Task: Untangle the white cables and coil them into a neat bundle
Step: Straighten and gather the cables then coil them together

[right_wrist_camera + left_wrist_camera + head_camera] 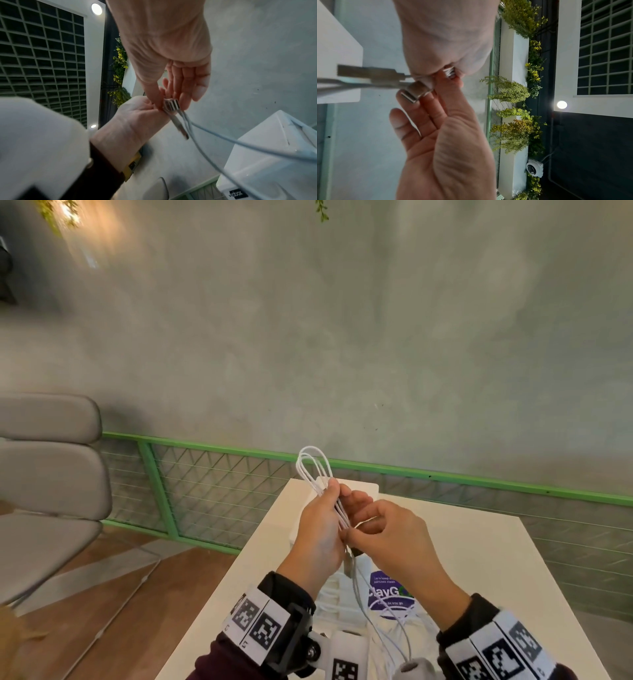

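A grey plastered wall and a green mesh railing (pixel 212 474) stand behind the white counter (pixel 496 556). Above it the hands meet. The left hand (pixel 320 534) is closed around the looped white cables (pixel 313 470), whose bends rise above its fingers. The right hand (pixel 394 537) pinches the strands at the lower end of the bundle, where a plug (pixel 180 127) hangs loose. Slack cable trails down to the counter across a purple label (pixel 388 594) reading "ClayG…"; its smaller print is illegible.
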